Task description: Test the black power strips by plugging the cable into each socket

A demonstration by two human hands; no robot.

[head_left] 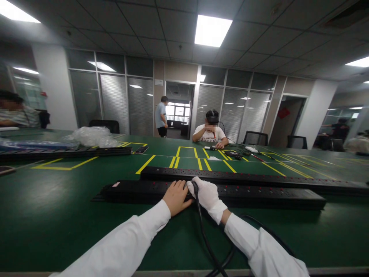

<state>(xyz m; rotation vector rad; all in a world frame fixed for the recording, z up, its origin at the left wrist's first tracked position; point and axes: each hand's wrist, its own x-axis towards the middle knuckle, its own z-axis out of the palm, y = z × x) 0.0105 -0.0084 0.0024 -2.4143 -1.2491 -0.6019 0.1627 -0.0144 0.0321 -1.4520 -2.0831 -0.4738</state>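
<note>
A long black power strip (242, 193), with red dots along its top, lies across the green table in front of me. My left hand (175, 196) is bare and closed over its middle, fingers across the top and thumb at the near side. Beside it, my right hand (206, 192), in a white glove, is shut on a black cable plug (195, 187) held at the strip's top. Whether the plug sits in a socket is hidden by my fingers. From the plug a thick black cable (203, 229) runs down toward the table's near edge.
Another long black power strip (245, 178) lies just behind. Further strips (66, 153) and clear plastic wrap (93, 136) are at left. Yellow tape lines (145, 164) mark the green table (72, 219). A person wearing a headset (211, 132) sits opposite, near cables and small devices.
</note>
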